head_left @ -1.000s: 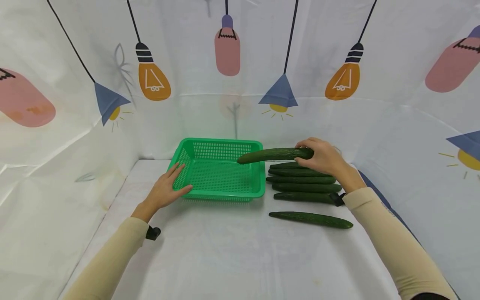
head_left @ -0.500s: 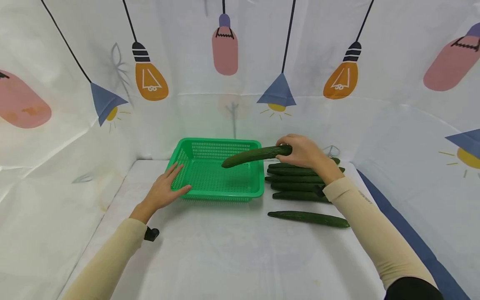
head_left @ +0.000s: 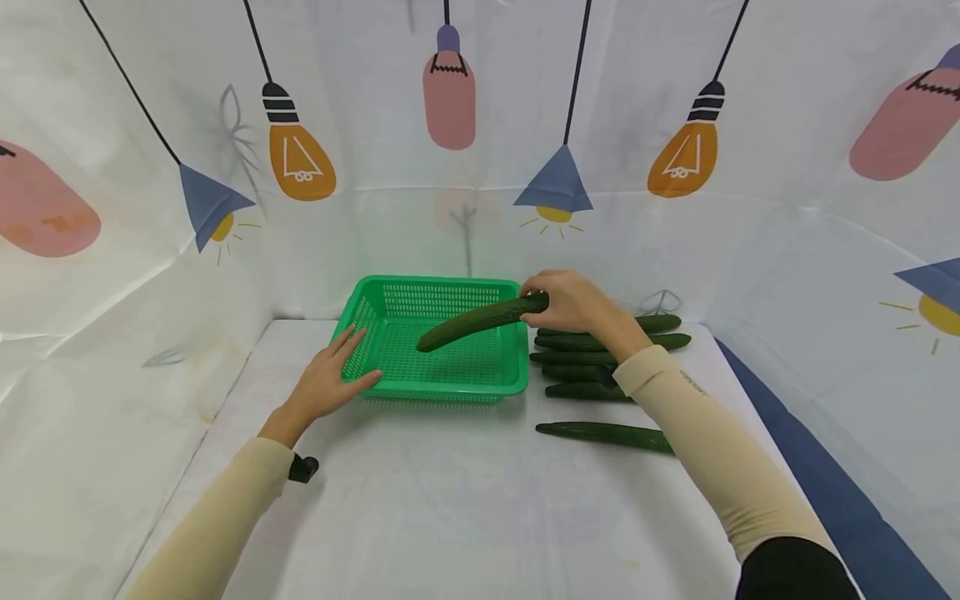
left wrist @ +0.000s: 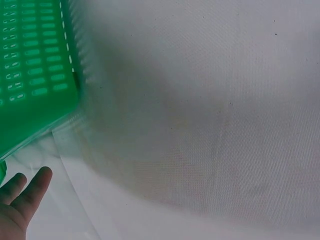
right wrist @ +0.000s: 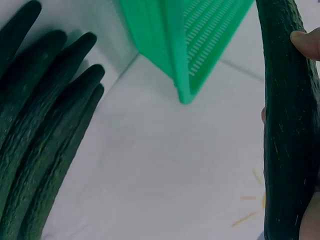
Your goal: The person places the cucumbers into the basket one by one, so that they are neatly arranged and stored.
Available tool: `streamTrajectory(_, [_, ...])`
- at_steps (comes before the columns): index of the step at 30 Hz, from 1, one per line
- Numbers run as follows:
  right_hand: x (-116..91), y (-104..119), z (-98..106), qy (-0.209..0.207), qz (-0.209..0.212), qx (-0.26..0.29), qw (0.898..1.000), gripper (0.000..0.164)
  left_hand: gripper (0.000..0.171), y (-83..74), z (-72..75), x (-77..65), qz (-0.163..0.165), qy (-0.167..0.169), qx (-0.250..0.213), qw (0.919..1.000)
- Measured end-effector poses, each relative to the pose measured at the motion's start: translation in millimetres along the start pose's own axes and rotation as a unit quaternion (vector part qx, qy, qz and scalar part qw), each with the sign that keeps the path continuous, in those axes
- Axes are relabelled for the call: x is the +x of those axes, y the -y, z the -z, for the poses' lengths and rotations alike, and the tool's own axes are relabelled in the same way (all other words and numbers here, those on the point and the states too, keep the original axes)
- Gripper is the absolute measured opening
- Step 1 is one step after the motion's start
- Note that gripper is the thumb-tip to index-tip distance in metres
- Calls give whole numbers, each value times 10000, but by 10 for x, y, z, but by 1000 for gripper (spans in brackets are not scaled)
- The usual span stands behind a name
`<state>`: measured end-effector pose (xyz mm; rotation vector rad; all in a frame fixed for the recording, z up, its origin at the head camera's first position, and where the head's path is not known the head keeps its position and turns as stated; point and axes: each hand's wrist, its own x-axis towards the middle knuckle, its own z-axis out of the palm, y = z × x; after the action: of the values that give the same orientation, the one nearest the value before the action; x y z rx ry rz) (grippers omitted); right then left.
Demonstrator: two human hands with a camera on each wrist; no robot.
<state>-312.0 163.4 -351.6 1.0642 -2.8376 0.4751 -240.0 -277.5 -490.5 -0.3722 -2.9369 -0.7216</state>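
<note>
The bench point(head_left: 420, 500) is covered in white, and on it a green perforated basket point(head_left: 435, 388) is placed; inside it no cucumber is seen. To the right of the basket, a row of cucumbers point(head_left: 573, 358) is laid side by side, partly covered by the right sleeve point(head_left: 697, 433). Nearer to the person, apart from this row, a single cucumber point(head_left: 600, 433) is left lying. The held cucumber point(head_left: 480, 322) is kept in the air over the basket, its free end tilted downward. It is gripped at the other end by the right hand point(head_left: 573, 302). The fingers of the left hand point(head_left: 324, 382) are spread at the basket's left rim; whether the rim is really touched cannot be told with certainty. The step in hand is judged to be the placing of this cucumber; next, it should be lowered inside the walls and then released.
</note>
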Motion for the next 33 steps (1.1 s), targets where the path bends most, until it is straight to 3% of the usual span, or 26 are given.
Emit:
streamTrajectory(19, [459,233,-399,501,303,756,9954,40,88,15,3,13,-1,42,-50,10000])
streamTrajectory(33, [762,314,-748,669,142,1339,9886,38,87,36,-8,20,-27,7,-122,9999])
